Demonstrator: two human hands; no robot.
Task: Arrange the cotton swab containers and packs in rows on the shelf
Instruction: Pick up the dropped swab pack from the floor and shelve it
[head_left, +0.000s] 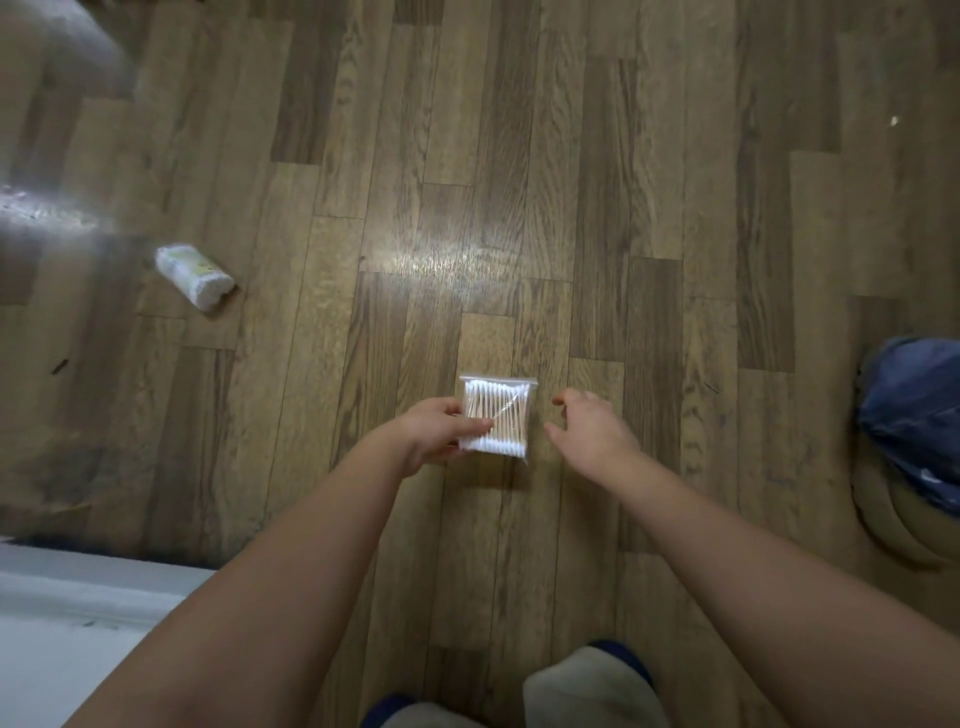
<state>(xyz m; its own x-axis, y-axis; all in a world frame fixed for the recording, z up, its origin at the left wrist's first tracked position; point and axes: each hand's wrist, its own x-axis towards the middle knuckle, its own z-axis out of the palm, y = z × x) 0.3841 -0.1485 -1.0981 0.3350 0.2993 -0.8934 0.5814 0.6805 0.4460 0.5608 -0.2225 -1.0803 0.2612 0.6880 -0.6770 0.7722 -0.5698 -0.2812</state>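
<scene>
Flat clear plastic zip bag of wooden-stick cotton swabs (496, 418) held above brown wood-plank floor (519, 182), left hand (441, 428) pinching bag's left edge, thumb on top, fingers curled under. Swab sticks run away from person, white tips in bands at far and near ends. Right hand (592, 434) just beside bag's right edge, not touching, grip loosely open, fingers slightly bent. Round white cotton swab container (195, 276) lies on side on floor, well apart toward left. Crumpled blue fabric (914, 415) at right edge. Pale slippers (587, 691) at bottom.
</scene>
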